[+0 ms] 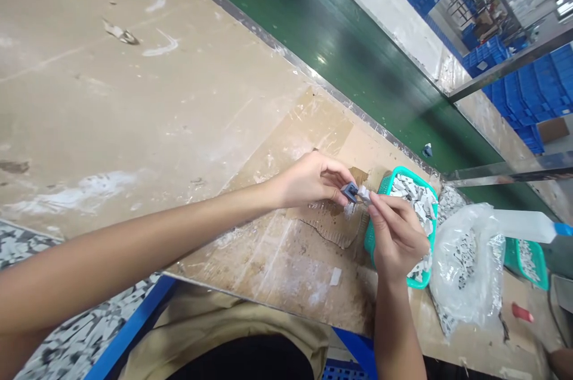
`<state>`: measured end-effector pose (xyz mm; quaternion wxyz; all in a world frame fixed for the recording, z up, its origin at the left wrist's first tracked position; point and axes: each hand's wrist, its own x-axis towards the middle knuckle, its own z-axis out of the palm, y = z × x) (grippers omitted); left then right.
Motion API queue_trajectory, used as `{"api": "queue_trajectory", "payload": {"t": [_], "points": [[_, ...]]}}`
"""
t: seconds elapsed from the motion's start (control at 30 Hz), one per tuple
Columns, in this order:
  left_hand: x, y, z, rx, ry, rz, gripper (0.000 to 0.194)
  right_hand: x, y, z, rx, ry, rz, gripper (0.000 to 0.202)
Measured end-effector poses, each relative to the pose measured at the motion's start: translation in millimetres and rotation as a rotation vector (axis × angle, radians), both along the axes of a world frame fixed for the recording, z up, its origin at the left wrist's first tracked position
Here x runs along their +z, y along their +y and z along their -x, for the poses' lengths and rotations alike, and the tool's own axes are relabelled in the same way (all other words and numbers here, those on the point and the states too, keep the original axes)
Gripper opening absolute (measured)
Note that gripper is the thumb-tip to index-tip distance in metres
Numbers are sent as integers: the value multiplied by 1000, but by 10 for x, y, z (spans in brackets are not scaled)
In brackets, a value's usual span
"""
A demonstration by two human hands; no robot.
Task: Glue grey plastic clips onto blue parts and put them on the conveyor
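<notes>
Over the worn table, my left hand [329, 180] pinches a small dark grey plastic part [349, 191] between thumb and fingers. My right hand [396, 234] grips a small white plastic piece [364, 194] in its fingertips. The two parts meet or nearly meet; I cannot tell whether they are joined. Just behind my right hand stands a green basket [433, 231] full of white and grey pieces, partly hidden by that hand. Beneath both hands lies a torn piece of cardboard [333, 234].
A green conveyor belt [304, 34] runs along the table's far side, with a small part [427, 150] on it. To the right are a clear plastic bag [481, 266] of small parts, a white bottle [523, 225], another green basket [541, 266] and a red object [522, 312].
</notes>
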<state>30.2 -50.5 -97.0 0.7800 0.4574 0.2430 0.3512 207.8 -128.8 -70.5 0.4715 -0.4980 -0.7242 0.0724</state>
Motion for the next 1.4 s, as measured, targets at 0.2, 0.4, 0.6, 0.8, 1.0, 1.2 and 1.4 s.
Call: {"api": "queue_trajectory", "payload": {"t": [0.2, 0.4, 0.6, 0.8, 1.0, 1.2, 1.4], "points": [[68, -79, -15, 66, 24, -54, 17, -12, -13, -9, 13, -57, 45, 40], [89, -223, -62, 244, 94, -124, 15, -57, -48, -14, 70, -44, 128, 48], [-19, -179, -87, 246, 147, -146, 16, -101, -42, 43, 60, -89, 165, 49], [-35, -22, -23, 180, 53, -52, 29, -61, -13, 74, 12, -129, 165, 43], [-18, 22, 70, 97, -194, 316, 19, 23, -21, -100, -246, -27, -49, 39], [-74, 46, 88, 121, -246, 470, 32, 18, 44, -316, -447, 137, -43, 36], [15, 67, 54, 233, -132, 456, 29, 57, 93, -576, -603, 238, 108, 51]]}}
